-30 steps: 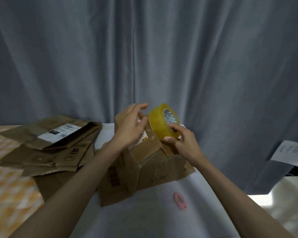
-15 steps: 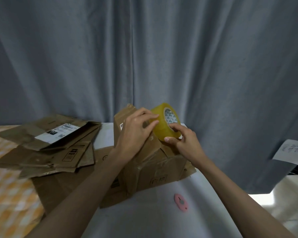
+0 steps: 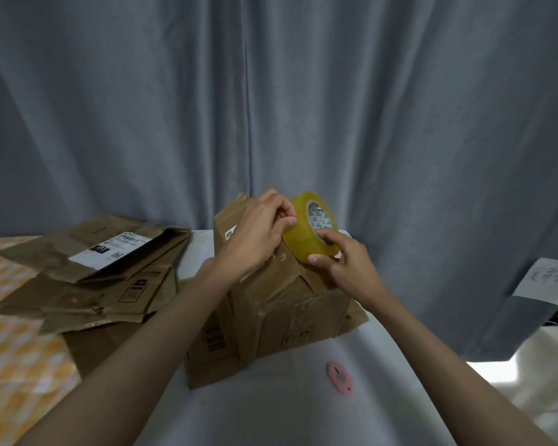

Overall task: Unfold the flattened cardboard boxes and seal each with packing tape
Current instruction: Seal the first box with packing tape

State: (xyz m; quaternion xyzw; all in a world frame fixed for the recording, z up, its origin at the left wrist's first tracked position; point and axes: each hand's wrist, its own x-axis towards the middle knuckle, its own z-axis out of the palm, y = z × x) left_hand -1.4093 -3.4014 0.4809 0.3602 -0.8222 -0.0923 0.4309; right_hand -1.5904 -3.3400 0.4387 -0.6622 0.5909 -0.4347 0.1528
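Note:
An unfolded brown cardboard box [image 3: 281, 304] stands on the white table [image 3: 290, 407] in the middle of the view. A yellowish roll of packing tape [image 3: 300, 233] rests on edge on top of the box. My right hand [image 3: 345, 265] grips the roll, with a finger in its core and the thumb on its outer face. My left hand [image 3: 258, 233] lies over the box's top, its fingertips pinching at the surface of the roll. A stack of flattened cardboard boxes [image 3: 87, 275] lies to the left.
A small pink cutter [image 3: 339, 377] lies on the table in front of the box. A grey curtain [image 3: 271, 107] hangs right behind the table. A handwritten paper sheet [image 3: 551, 283] sits at the right edge. An orange patterned surface [image 3: 13, 349] lies at the left.
My left hand dropped from a raised, spread pose onto the box top and closed its fingertips on the roll. The right hand and roll stayed nearly still.

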